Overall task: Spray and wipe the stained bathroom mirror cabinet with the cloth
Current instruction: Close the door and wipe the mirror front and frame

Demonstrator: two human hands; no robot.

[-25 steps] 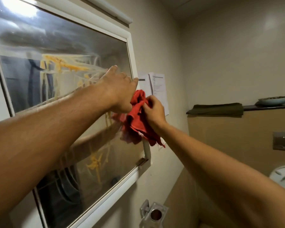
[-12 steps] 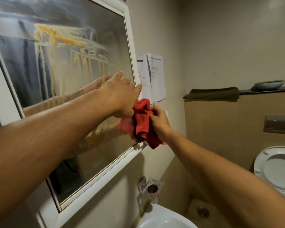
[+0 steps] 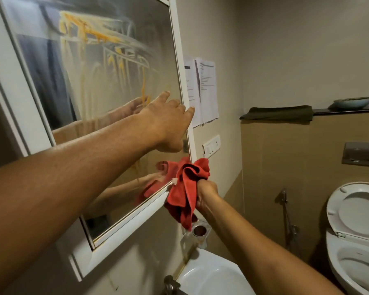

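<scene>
Wiping at 5 o'clock of mirror cabinet [image 3: 107,81] with cloth [image 3: 185,194] bunched in clamped fingers of right hand [image 3: 207,193]; bracing at 3 o'clock with left hand [image 3: 166,122], fingers straight, probably steadying the door; yellow stains [image 3: 90,35] at 12 o'clock unwiped.

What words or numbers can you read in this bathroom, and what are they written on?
Nothing here can be read.
Two sheets of paper on the wall: printed lines, too small and blurred to read.
White tag on the red cloth: too small to show any writing.
Switch plate: no mark that can be read.
Nothing else shows writing.
</scene>
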